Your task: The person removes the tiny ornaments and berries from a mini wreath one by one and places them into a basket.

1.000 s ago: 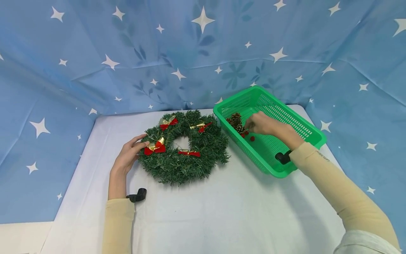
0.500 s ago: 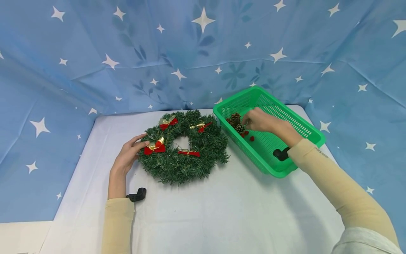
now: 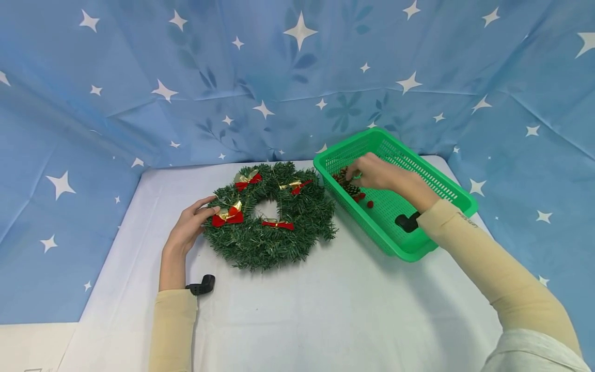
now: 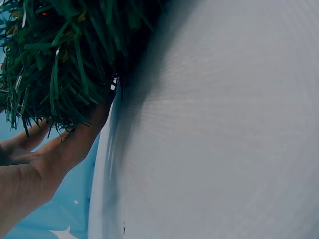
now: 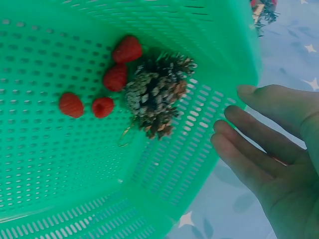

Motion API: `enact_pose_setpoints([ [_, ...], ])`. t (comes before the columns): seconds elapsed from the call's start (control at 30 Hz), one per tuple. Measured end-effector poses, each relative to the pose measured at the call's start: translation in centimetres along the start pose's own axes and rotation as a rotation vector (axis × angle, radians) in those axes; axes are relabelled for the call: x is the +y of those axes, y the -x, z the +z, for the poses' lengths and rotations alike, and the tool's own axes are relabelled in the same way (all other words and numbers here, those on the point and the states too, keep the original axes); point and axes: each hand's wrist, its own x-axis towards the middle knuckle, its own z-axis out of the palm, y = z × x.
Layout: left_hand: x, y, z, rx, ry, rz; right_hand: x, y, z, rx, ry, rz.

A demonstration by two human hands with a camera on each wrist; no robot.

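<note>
A green artificial wreath (image 3: 302,227) lies on the white table, with several red and gold bows such as the near-left bow (image 3: 228,217). My left hand (image 3: 188,227) holds its left edge, thumb by that bow; in the left wrist view, the greenery hides some of the fingertips of this hand (image 4: 55,159). My right hand (image 3: 376,172) hovers in the green basket, above a clump of pinecones (image 5: 149,97). Seen from the right wrist, the fingers of this hand (image 5: 279,154) are extended, apart from the pinecones, with nothing between them. Several red raspberries (image 5: 71,105) lie beside the pinecones.
The green slotted basket (image 3: 400,250) stands at the back right of the table, close to the wreath's right side. White cloth (image 3: 288,320) covers the table. A blue curtain with white stars (image 3: 260,62) hangs behind and at both sides.
My right hand has shifted slightly left and toward the back, over the pinecones, and its thumb and fingers have spread apart. The left hand and wreath have stayed put.
</note>
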Motion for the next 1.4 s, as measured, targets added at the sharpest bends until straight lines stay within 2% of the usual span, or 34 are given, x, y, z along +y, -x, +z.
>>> enact_pose_setpoints([
  [0.57, -0.1, 0.0, -0.2, 0.001, 0.006, -0.003, -2.9, -1.6, 0.0, 0.02, 0.021, -0.056],
  [1.4, -0.2, -0.1, -0.1, 0.004, 0.009, 0.005, -6.0, -4.7, 1.6, -0.02, -0.055, -0.138],
])
